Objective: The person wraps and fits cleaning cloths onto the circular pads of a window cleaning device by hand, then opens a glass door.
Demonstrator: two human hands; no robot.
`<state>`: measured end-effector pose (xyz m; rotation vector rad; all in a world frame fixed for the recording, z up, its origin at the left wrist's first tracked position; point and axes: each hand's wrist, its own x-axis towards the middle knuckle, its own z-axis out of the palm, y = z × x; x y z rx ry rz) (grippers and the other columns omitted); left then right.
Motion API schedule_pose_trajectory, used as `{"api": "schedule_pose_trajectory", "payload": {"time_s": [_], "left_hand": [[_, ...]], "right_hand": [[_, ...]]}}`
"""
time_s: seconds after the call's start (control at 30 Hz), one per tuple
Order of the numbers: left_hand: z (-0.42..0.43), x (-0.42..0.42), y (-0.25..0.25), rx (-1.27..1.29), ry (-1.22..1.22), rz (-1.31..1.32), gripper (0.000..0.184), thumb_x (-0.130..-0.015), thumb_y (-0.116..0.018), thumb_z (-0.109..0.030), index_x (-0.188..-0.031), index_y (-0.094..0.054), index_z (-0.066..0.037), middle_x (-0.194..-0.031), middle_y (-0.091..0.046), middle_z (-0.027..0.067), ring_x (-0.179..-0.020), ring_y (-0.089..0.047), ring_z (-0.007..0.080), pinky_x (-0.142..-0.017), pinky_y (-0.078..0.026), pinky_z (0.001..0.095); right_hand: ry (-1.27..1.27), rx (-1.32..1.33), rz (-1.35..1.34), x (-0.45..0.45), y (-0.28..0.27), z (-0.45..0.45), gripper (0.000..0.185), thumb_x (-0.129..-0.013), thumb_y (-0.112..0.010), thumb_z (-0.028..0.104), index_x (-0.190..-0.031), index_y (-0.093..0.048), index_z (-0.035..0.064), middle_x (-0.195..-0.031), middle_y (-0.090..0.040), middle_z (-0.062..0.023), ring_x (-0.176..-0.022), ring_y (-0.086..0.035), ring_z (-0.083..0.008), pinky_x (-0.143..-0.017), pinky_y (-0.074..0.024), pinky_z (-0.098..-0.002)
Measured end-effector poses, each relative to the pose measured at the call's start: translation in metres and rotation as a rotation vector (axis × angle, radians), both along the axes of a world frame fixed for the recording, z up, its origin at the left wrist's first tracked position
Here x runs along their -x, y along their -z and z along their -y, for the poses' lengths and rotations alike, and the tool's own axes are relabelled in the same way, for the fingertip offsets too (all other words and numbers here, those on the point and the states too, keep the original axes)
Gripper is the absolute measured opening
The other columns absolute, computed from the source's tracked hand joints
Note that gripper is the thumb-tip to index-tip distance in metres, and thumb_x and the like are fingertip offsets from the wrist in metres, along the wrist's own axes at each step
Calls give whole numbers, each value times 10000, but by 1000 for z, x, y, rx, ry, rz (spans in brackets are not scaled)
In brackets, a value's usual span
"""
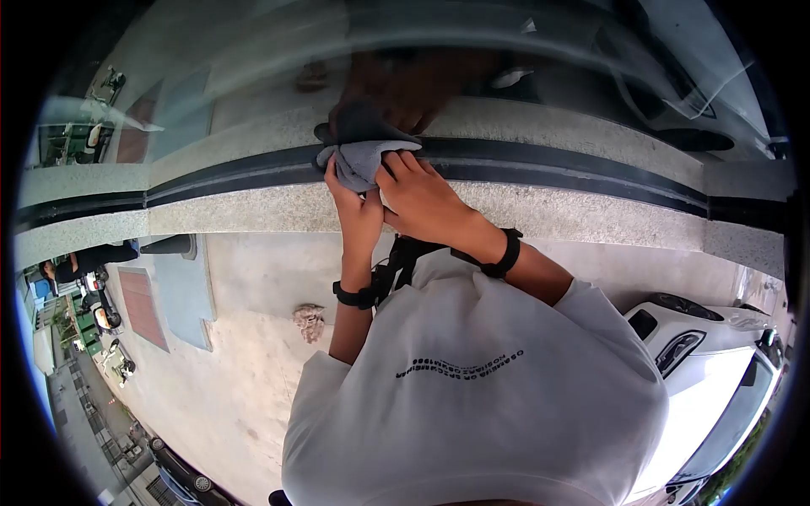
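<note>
Held a soft, bunched grey fabric cloth (361, 162) in both hands, against a long dark-grey window-frame rail (540, 167) at the foot of a dark, reflective glass pane (253, 84). Gripped the cloth's left side in the closed fingers of the left hand (356, 209); closed the curled fingers of the right hand (426, 196) on its right side. Reached across a pale, speckled stone ledge (253, 207) just before the rail. Wore black wristbands (356, 295) and a white short-sleeved T-shirt (472, 405) with black lettering. Had pale concrete paving (245, 363) below, with a crumpled tan bundle (310, 322) lying to the left and a white car (709, 396) to the right.
</note>
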<state>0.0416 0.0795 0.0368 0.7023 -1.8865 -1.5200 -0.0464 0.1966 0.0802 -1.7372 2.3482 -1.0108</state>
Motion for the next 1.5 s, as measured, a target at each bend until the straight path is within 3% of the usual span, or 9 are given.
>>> {"api": "schedule_pose_trajectory", "payload": {"time_s": [0.07, 0.27, 0.5, 0.83, 0.97, 1.03, 1.17, 1.23, 1.5], "left_hand": [[-8, -5, 15, -221, 64, -31, 616, -909, -595, -6, -1463, -327, 31, -1455, -406, 212, -1295, -473, 299, -1086, -374, 369], [-18, 1, -117, 663, -103, -279, 734, -756, -736, -25, -1419, -426, 32, -1301, -501, 198, -1243, -506, 367, -1073, -376, 449], [-37, 42, -152, 903, 32, -338, 725, -733, -777, -127, -1380, -490, 30, -1347, -492, 197, -1276, -484, 398, -1083, -370, 476], [-39, 51, -6, 565, 347, -215, 813, -651, -904, -240, -1328, -523, -4, -1284, -592, 235, -1209, -553, 420, -1049, -404, 510], [-33, 48, -80, 772, 287, -456, 657, -693, -843, -62, -1273, -563, 70, -1209, -634, 209, -1113, -631, 323, -1021, -460, 438], [-33, 67, -110, 747, -19, -627, 428, -723, -842, -168, -1093, -717, 5, -1156, -685, 228, -1069, -672, 382, -970, -531, 443], [-34, 79, -161, 860, 191, -525, 426, -722, -820, -149, -1101, -721, 19, -1159, -697, 224, -1022, -692, 370, -944, -540, 423], [-48, 91, -166, 777, 379, -737, 470, -710, -823, -153, -1131, -711, 26, -1182, -689, 228, -1031, -689, 370, -931, -541, 418], [-48, 62, -87, 474, 612, -378, 483, -740, -773, -48, -1212, -675, -8, -1200, -663, 211, -1078, -667, 358, -936, -522, 383]], "right_hand": [[-4, -44, -1, -2, -10, -13, 536, -727, -762, 125, -1185, -534, -36, -1231, -498, -207, -1157, -511, -382, -984, -458, -473], [36, 446, -50, 6, -94, -35, 514, -743, -762, 119, -1200, -570, -17, -1300, -472, -236, -1196, -511, -439, -983, -476, -485], [150, 579, 81, 28, -110, -59, 579, -726, -746, 70, -1259, -543, -33, -1262, -511, -229, -1093, -558, -412, -875, -508, -445], [263, 284, 295, 29, -81, -107, 587, -761, -746, 88, -1291, -517, -13, -1256, -558, -212, -1107, -571, -422, -914, -505, -423], [220, 504, 344, 25, -89, -112, 598, -824, -755, 153, -1345, -507, -4, -1303, -561, -213, -1186, -570, -392, -993, -460, -407], [192, 621, 329, 21, -100, -117, 601, -851, -752, 190, -1362, -502, -2, -1321, -565, -211, -1215, -563, -367, -1020, -433, -409], [279, 697, 429, 23, -105, -102, 535, -944, -646, 315, -1326, -517, -36, -1291, -586, -190, -1233, -544, -355, -1053, -391, -418], [323, 724, 422, 21, -110, -94, 518, -984, -585, 351, -1310, -524, -48, -1276, -589, -190, -1236, -538, -366, -1066, -372, -423], [526, 455, 504, 13, -78, -103, 355, -1007, -551, 263, -1248, -597, 7, -1042, -682, -205, -964, -657, -368, -875, -497, -381]]}}
